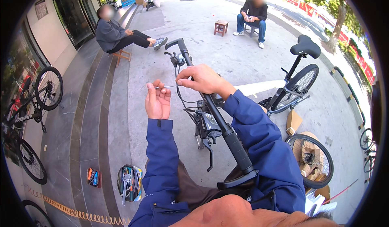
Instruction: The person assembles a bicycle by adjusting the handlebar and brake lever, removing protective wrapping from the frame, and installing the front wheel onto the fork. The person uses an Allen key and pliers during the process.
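Note:
A thin silvery rod or wire (169,86) spans the gap between my hands; its exact kind is too small to make out. Its left end is pinched between thumb and fingers of my left hand (158,101), palm turned up. My right hand (204,79) pinches the other end while lying over the black handlebar (216,115). The handlebar runs from far left to near right, with a black grip (238,150) and brake lever (208,154) at its near end. Dark cables (180,99) loop below my hands. The bicycle frame with saddle (306,46) and rear wheel extends right.
A tray of hand tools (129,182) and a smaller tool box (94,177) lie at lower left, near a coiled orange hose (77,214). A loose wheel (312,160) lies on cardboard at right. Two people sit beyond; bicycles stand along the left wall.

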The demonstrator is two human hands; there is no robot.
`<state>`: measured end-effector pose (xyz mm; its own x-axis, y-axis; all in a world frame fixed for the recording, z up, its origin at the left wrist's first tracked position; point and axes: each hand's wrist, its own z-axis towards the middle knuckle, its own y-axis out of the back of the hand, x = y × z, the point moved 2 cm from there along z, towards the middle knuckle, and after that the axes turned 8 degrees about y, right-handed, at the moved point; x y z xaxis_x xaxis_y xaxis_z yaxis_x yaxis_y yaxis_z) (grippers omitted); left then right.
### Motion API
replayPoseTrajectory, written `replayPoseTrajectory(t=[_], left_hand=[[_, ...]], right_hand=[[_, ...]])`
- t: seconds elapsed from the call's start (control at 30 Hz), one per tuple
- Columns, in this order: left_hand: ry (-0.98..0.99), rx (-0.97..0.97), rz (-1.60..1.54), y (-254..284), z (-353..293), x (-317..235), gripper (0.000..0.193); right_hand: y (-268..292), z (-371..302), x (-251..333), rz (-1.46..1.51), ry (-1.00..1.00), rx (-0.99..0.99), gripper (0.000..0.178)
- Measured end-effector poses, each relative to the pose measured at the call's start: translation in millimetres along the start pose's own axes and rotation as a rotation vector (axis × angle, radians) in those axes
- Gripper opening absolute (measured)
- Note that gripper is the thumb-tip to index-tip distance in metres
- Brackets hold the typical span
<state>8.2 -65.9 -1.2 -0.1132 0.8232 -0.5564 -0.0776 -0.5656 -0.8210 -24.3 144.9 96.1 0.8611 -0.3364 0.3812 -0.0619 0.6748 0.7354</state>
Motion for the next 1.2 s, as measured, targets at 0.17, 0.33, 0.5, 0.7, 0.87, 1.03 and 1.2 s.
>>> replayPoseTrajectory(t=[0.17, 0.33, 0.5, 0.7, 0.87, 1.03, 1.2], left_hand=[[-0.092, -0.006, 0.367, -9, -7, -8, 0.034], [-0.203, -0.008, 0.504, -10, -8, -6, 0.03], [-0.35, -0.065, 0.634, -17, -12, -4, 0.029], [-0.471, -0.245, 0.933, -25, -19, -3, 0.035], [-0.462, -0.365, 1.115, -22, -20, -9, 0.041], [-0.404, -0.302, 0.83, -26, -21, 3, 0.044], [-0.423, -0.217, 0.598, -20, -17, 10, 0.039]], right_hand=[[0, 1, 1, 0.012, -0.001, -0.004, 0.026], [0, 0, 1, 0.01, -0.012, 0.003, 0.026], [-1, 1, 0, 0.021, -0.002, -0.008, 0.026], [0, 1, 1, -0.002, -0.014, 0.002, 0.026], [0, 1, 2, -0.003, -0.019, 0.046, 0.023], [0, 0, 1, -0.016, -0.025, 0.036, 0.023], [0, 1, 0, 0.002, -0.005, 0.001, 0.027]])
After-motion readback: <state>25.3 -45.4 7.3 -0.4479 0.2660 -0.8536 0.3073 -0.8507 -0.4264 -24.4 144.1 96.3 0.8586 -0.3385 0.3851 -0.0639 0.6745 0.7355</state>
